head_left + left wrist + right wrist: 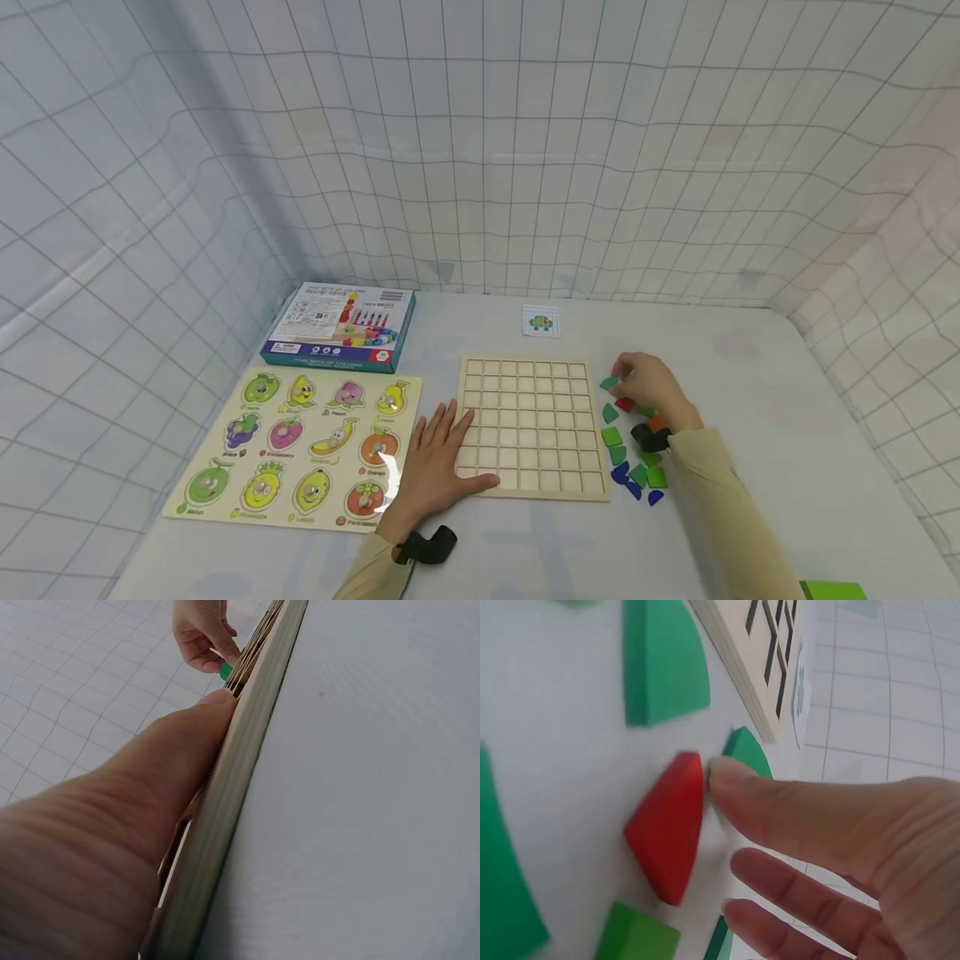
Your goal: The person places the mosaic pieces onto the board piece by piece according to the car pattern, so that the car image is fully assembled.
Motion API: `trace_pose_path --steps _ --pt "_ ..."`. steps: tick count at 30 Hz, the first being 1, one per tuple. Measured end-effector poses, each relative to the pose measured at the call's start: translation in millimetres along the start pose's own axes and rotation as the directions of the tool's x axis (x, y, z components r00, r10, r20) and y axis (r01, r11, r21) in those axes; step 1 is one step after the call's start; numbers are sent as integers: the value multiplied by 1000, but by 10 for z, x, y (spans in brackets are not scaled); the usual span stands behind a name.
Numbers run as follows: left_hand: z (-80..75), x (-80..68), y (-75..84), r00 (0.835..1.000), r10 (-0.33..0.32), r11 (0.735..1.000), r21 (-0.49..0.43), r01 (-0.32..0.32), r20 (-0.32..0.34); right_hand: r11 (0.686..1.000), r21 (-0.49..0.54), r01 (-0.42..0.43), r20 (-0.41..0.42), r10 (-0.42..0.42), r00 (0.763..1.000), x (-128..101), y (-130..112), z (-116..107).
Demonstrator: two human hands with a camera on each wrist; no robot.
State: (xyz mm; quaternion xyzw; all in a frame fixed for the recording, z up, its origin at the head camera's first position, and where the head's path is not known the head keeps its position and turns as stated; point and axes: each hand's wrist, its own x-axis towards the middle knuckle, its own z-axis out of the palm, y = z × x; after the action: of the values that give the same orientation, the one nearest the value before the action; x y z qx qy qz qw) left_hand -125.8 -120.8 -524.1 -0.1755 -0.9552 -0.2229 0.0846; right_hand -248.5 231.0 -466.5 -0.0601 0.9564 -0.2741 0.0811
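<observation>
My left hand rests with spread fingers on the left edge of a wooden grid board. Its thumb lies along the board's near edge in the left wrist view. Just past the board's right side, my right hand pinches a green quarter-circle piece at the fingertips. The thumb partly covers that piece in the right wrist view, and the index finger is hidden there. Close to the thumb lies a red piece. Another green quarter-circle piece is nearby.
Several green squares and blue pieces lie right of the board. A small pattern card lies behind it. Leftward are a fruit puzzle board and a boxed bead set. A green object shows at the lower right.
</observation>
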Motion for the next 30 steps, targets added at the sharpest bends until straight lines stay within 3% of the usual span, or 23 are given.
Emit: trace_pose_path --steps 8,17,26,30 --pt "-10 13 6 1000 -5 1000 -4 5 -2 997 79 24 -85 -17 996 -95 -72 75" --pt "-4 4 3 1000 -17 1000 -6 17 25 995 82 55 -127 -45 991 -167 -68 155" --pt "-15 9 12 999 -23 1000 6 23 29 976 152 154 -268 -110 957 -216 -101 239" --pt "-18 12 20 999 -26 1000 4 26 30 959 183 214 -293 -155 944 -233 -191 299"
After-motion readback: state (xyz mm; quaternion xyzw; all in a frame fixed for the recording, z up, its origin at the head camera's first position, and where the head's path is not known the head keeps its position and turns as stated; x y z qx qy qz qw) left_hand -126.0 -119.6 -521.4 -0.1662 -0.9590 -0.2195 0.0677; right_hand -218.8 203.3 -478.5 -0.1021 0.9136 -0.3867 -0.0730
